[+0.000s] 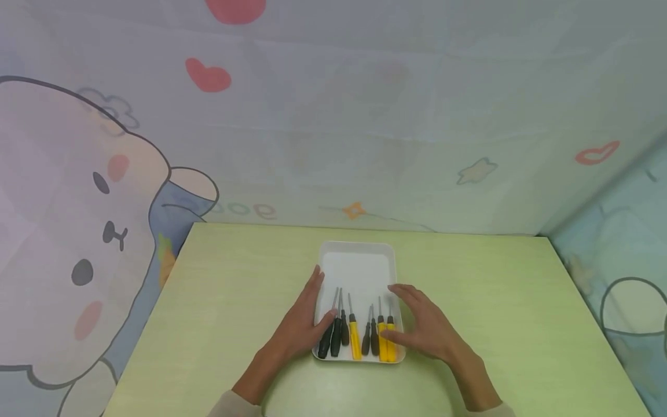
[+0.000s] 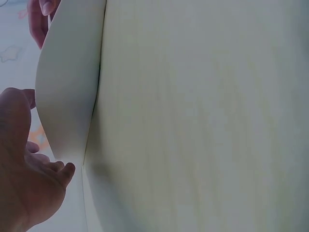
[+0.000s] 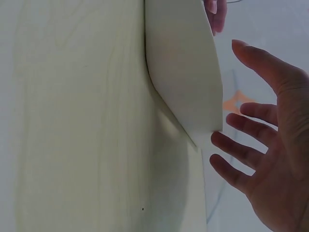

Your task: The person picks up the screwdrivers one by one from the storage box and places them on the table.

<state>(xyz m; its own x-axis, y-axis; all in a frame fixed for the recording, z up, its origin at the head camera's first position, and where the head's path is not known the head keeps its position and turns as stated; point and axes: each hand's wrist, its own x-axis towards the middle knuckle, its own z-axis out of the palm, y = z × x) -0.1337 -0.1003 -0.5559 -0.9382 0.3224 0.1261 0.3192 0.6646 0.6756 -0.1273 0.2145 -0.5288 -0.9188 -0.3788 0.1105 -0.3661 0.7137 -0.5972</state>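
A white rectangular tray [image 1: 357, 247] lies on the table, with several screwdrivers in its near half, tips pointing away from me. Larger black-handled screwdrivers [image 1: 335, 340] lie at the left; a yellow-handled screwdriver [image 1: 355, 340] is near the middle. Small dark-handled screwdrivers [image 1: 374, 343] and two yellow-handled screwdrivers [image 1: 391, 346] lie to the right. My left hand [image 1: 301, 325] is along the tray's left side, fingers extended, thumb over the black handles. At the right side, my right hand [image 1: 429, 325] has its fingers spread and its thumb over the yellow handles. Both wrist views show the tray's outer wall [image 3: 186, 72].
The light green wood-grain table [image 1: 495, 301] extends on both sides of the tray. Behind it hangs a pale printed cloth [image 1: 333, 133] with hearts, and a cartoon bear at the left. Another cloth [image 1: 625, 243] hangs at the right edge.
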